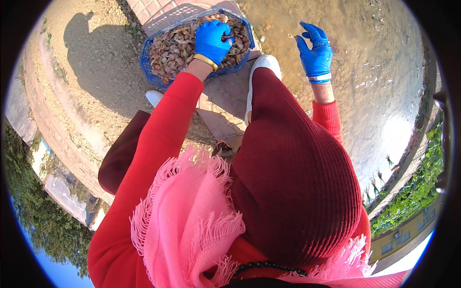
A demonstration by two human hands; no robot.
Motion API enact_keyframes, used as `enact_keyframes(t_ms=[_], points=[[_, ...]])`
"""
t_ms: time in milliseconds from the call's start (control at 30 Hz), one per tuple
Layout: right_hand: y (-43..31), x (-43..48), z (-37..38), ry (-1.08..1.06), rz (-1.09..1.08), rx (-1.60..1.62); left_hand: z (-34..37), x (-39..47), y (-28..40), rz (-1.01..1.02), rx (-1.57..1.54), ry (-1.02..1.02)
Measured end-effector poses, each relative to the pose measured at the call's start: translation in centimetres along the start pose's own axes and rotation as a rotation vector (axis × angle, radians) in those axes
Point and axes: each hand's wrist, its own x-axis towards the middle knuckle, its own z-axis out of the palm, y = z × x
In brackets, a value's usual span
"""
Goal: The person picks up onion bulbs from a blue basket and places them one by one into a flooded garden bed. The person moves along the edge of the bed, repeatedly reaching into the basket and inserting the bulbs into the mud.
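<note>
A blue plastic crate (146, 59), filled with small shallot-like bulbs (173, 54) and dry husks, stands on brick paving ahead of me. My left hand (212, 41), in a blue glove with a gold bracelet at the wrist, reaches into it. Its fingers are curled round a reddish-brown bulb (226, 37), partly hidden by the glove. Over wet, water-covered soil (363, 72) to the right is my right hand (315, 52), also blue-gloved, with thumb and fingers apart and nothing seen between them.
Brick paving (153, 9) runs under and behind the crate. My white shoe (266, 64) is close to the crate's right end. Dry, crumbly soil (119, 72) lies at the left. Green plants (414, 194) grow beyond the wet plot's edge at the lower right.
</note>
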Motion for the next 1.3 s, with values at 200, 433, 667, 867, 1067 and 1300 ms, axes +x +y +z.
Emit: enact_keyframes(t_ms=[200, 433, 667, 867, 1067, 1300], points=[[-1.8, 0.1, 1.9, -0.041, -0.043, 0.057, -0.7, -1.8, 0.2, -0.096, -0.077, -0.019], [-1.3, -0.2, 1.3, -0.056, -0.003, 0.023, -3.3, -5.0, -0.4, -0.074, 0.3, -0.105], [-1.8, -0.4, 2.5, -0.129, 0.105, 0.166, -6.6, -7.8, -3.4, -0.188, 0.164, 0.001], [-3.4, 1.6, 7.9, -0.55, 0.043, -0.248, -3.9, -5.5, -1.1, -0.065, 0.249, 0.088], [-5.9, 1.5, 9.7, -0.448, -0.007, -0.278, -5.1, -8.8, -1.5, -0.178, 0.19, 0.102], [-4.8, 0.0, 10.6, -0.369, 0.1, -0.251, -4.4, -11.1, -2.2, -0.234, 0.028, 0.183]])
